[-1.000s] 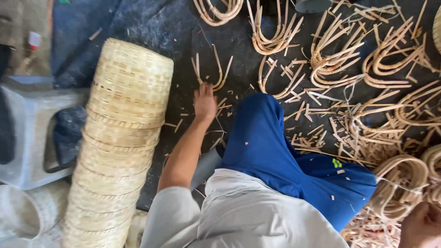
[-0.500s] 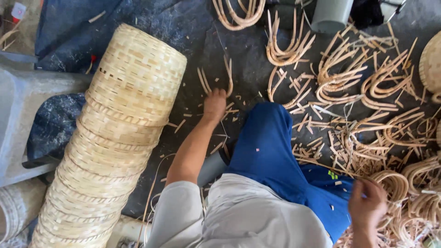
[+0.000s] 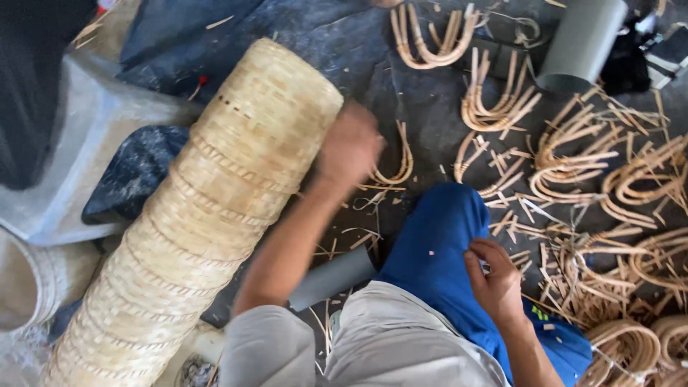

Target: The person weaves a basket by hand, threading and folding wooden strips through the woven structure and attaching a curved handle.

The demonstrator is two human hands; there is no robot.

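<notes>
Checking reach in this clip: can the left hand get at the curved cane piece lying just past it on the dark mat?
Probably yes. The left hand is raised, blurred, right beside the curved cane piece, with only loose splinters between them; the stack of woven baskets stands off to the other side.

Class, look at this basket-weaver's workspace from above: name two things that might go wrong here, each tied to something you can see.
1. The left hand is blurred in motion right beside the tall stack of woven baskets, which leans. A knock might topple it.
2. Bent cane loops and sharp-looking offcuts cover the dark floor sheet around the blue-clad knee where the right hand rests. Splinters or pricks seem likely.
</notes>
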